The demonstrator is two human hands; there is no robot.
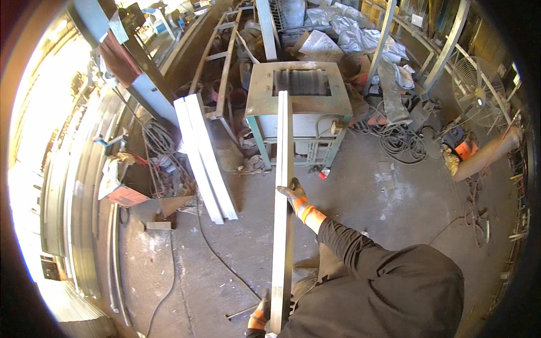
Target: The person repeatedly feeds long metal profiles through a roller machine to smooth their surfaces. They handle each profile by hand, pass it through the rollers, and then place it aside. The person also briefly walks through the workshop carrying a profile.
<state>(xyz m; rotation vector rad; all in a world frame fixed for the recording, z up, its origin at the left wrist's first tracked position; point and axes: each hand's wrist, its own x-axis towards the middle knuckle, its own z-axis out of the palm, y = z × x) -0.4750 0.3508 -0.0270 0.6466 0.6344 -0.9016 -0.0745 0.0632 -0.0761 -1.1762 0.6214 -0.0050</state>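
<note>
1. Long pale metal bar (pixel 282 214), square in section, held lengthwise in front of the body; far end resting on the flat top of the green metal machine (pixel 265 104), near end low by the torso.
2. Right hand (pixel 294 194) in a grey glove with an orange cuff, wrapped around the right edge of the bar about midway along; grip closed on the bar, black sleeve running back to the shoulder.
3. Left hand (pixel 260 316) in a like orange-cuffed glove, at the bar's near end by the lower edge of the view; touching the bar's left side, mostly hidden behind it, so cannot tell how far the fingers close.
4. Machine standing on the concrete floor (pixel 389 191), with a slotted dark opening in its rusty top plate just right of the bar's far end.
5. Left of the bar and well apart from it: a bundle of similar white metal bars (pixel 204 158) lying slanted, upper ends against a dark steel beam (pixel 138 67).
6. Coiled black cables (pixel 401 143) on the floor right of the machine; a standing fan (pixel 478 93) farther right by the wall.
7. Crumpled grey sheeting (pixel 352 34) heaped behind the machine; a thin black cable (pixel 217 253) trailing across the floor left of the bar.
8. Curved metal rails (pixel 84 197) stacked along the bright left side.
</note>
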